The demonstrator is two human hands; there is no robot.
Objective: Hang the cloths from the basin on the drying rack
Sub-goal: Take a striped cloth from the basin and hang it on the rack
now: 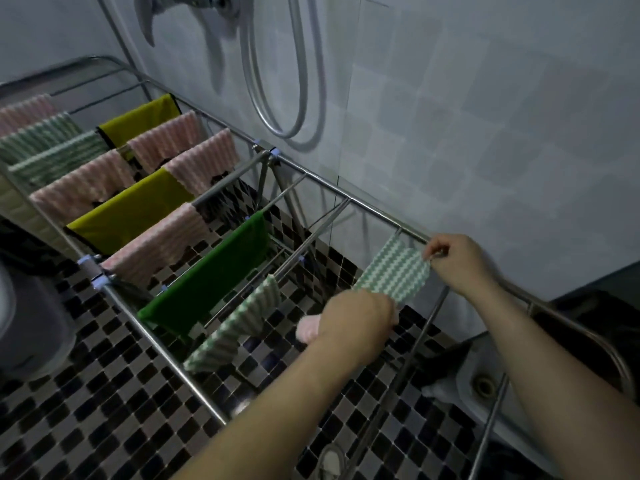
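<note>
A green-and-white wavy cloth (pixel 393 271) is stretched over a bar at the right part of the steel drying rack (pixel 166 358). My right hand (pixel 457 261) pinches its far corner by the rack's back rail. My left hand (pixel 353 318) grips its near edge and also holds a bunched pink cloth (pixel 308 329). Another green-and-white cloth (pixel 239 327) hangs on the bar to the left, beside a dark green cloth (pixel 207 282). Pink, yellow and striped cloths fill the bars further left. The basin is not clearly in view.
A shower hose (pixel 277 81) loops down the tiled wall behind the rack. The floor (pixel 104 410) is a black-and-white mosaic. A grey rounded fixture (pixel 31 323) stands at the left; a floor drain (pixel 483 384) sits at the lower right under bare bars.
</note>
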